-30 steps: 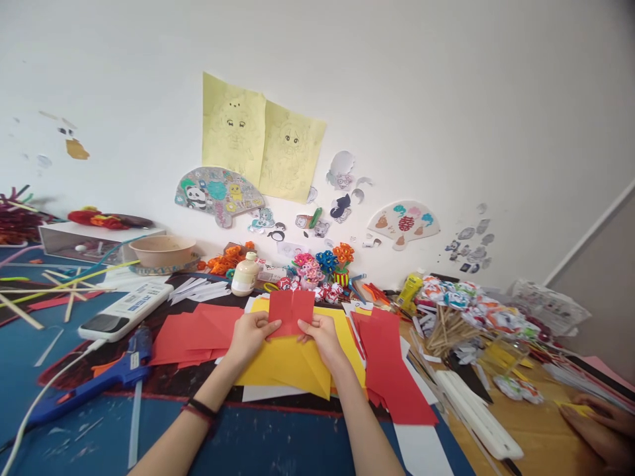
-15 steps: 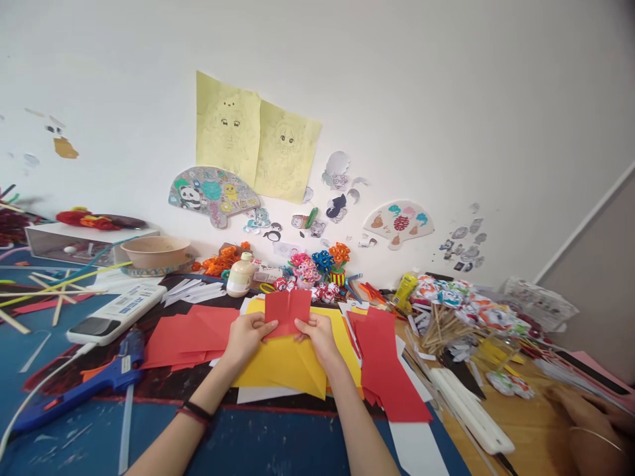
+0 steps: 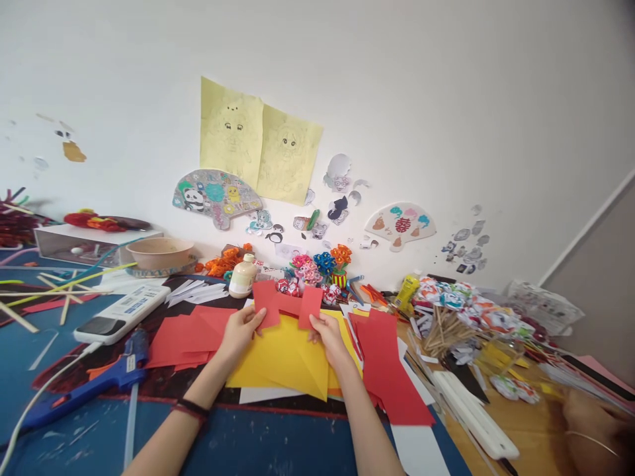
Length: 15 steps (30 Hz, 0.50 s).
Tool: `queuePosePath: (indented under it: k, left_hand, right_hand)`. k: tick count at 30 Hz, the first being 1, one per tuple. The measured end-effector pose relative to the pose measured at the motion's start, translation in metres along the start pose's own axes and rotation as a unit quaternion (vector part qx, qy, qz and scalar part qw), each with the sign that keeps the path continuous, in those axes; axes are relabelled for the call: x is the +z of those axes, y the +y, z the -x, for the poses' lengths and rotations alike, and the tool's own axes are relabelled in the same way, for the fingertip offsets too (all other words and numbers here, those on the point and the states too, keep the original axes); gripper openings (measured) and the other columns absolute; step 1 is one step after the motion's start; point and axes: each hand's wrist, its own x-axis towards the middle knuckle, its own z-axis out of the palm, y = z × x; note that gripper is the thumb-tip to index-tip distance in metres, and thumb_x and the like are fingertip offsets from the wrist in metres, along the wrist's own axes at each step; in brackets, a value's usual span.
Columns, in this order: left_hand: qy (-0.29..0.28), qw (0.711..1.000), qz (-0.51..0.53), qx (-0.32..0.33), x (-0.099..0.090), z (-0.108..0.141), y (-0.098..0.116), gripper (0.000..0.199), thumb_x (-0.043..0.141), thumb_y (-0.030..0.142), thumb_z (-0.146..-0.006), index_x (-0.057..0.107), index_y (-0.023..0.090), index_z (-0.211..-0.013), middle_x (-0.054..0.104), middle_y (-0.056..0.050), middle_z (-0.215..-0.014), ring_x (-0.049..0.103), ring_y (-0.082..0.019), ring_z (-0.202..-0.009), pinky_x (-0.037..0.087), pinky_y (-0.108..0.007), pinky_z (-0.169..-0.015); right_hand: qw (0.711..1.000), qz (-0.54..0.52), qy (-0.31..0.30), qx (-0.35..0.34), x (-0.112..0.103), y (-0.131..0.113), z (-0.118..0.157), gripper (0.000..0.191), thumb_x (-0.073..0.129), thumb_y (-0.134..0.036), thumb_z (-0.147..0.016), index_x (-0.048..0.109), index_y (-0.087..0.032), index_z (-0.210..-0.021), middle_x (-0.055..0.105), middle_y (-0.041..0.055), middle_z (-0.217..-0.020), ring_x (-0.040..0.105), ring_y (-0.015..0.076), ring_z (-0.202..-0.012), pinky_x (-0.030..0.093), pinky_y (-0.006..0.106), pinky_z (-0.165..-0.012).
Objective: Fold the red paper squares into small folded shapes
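My left hand (image 3: 242, 332) pinches a small red paper piece (image 3: 266, 304) between thumb and fingers. In my right hand (image 3: 327, 336) is another narrow red paper piece (image 3: 310, 307), gripped at its lower edge. A gap separates the two pieces, and more red paper (image 3: 290, 304) shows between and behind them; whether it joins them I cannot tell. Both hands are above a stack of yellow paper (image 3: 282, 363), which has white sheets under it. Red paper sheets (image 3: 186, 337) lie left of the stack, and longer red sheets (image 3: 391, 370) lie to its right.
A blue glue gun (image 3: 99, 383) and a white power strip (image 3: 122, 314) lie at left. A cream bottle (image 3: 243, 276) and pipe-cleaner flowers (image 3: 325, 263) stand along the wall. At right are bundled sticks (image 3: 441, 330), a white bar (image 3: 473, 413) and another person's hand (image 3: 592, 416).
My hands have moved slightly apart. The red paper, held as one creased sheet before, now shows as two pieces with a gap between them. The other person's hand has shifted a little.
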Motion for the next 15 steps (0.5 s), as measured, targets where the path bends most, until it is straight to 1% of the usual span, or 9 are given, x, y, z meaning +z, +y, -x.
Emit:
queuePosePath:
  k: [2,4,7,11,13,15]
  left_hand:
    - [-0.043,0.999,-0.015,0.025,0.007,0.001,-0.002,0.044,0.06,0.058,-0.071,0.061,0.014,-0.076,0.053,0.002,-0.052,0.046,-0.011,-0.046,0.029,-0.021,-0.045]
    - [-0.061,0.995,-0.057,0.052,0.012,0.001,-0.006,0.042,0.059,0.058,-0.072,0.057,0.016,-0.067,0.051,0.003,-0.049,0.047,-0.012,-0.047,0.03,-0.022,-0.047]
    - [-0.05,0.988,-0.127,0.066,0.015,0.002,-0.011,0.041,0.057,0.056,-0.074,0.051,0.018,-0.057,0.051,0.003,-0.046,0.049,-0.014,-0.047,0.031,-0.023,-0.05]
    - [-0.056,0.978,-0.189,0.066,0.018,0.005,-0.011,0.042,0.052,0.054,-0.077,0.045,0.02,-0.054,0.05,0.003,-0.045,0.049,-0.014,-0.047,0.029,-0.023,-0.051]
    - [-0.06,0.967,-0.229,0.09,0.021,0.007,-0.01,0.041,0.046,0.051,-0.082,0.044,0.02,-0.054,0.049,0.003,-0.046,0.047,-0.015,-0.048,0.026,-0.024,-0.052]
    - [-0.052,0.951,-0.277,0.126,0.023,0.008,-0.01,0.04,0.042,0.046,-0.085,0.047,0.02,-0.056,0.051,0.001,-0.053,0.048,-0.016,-0.053,0.026,-0.025,-0.053]
  right_hand:
    - [0.999,0.012,-0.04,-0.004,0.01,-0.002,0.004,0.04,0.068,-0.053,-0.07,0.063,-0.014,-0.075,0.058,-0.0006,-0.051,0.051,0.0118,-0.042,0.029,0.022,-0.041]
    - [0.997,0.024,-0.074,-0.003,0.019,-0.005,0.008,0.039,0.065,-0.054,-0.073,0.059,-0.016,-0.072,0.054,-0.003,-0.047,0.048,0.0105,-0.04,0.026,0.021,-0.04]
    - [0.992,0.035,-0.118,0.001,0.028,-0.011,0.013,0.039,0.063,-0.054,-0.075,0.056,-0.016,-0.068,0.052,-0.0043,-0.044,0.045,0.0091,-0.039,0.025,0.021,-0.04]
    - [0.984,0.034,-0.174,0.006,0.033,-0.015,0.017,0.04,0.061,-0.055,-0.077,0.06,-0.015,-0.075,0.055,-0.0029,-0.046,0.046,0.0097,-0.039,0.029,0.021,-0.041]
    - [0.98,0.039,-0.194,0.009,0.035,-0.014,0.017,0.042,0.06,-0.056,-0.078,0.06,-0.015,-0.075,0.055,-0.0024,-0.047,0.047,0.0103,-0.04,0.03,0.021,-0.042]
    - [0.977,0.057,-0.205,0.013,0.036,-0.012,0.017,0.043,0.059,-0.058,-0.077,0.059,-0.015,-0.071,0.053,-0.0028,-0.045,0.045,0.01,-0.039,0.028,0.021,-0.042]
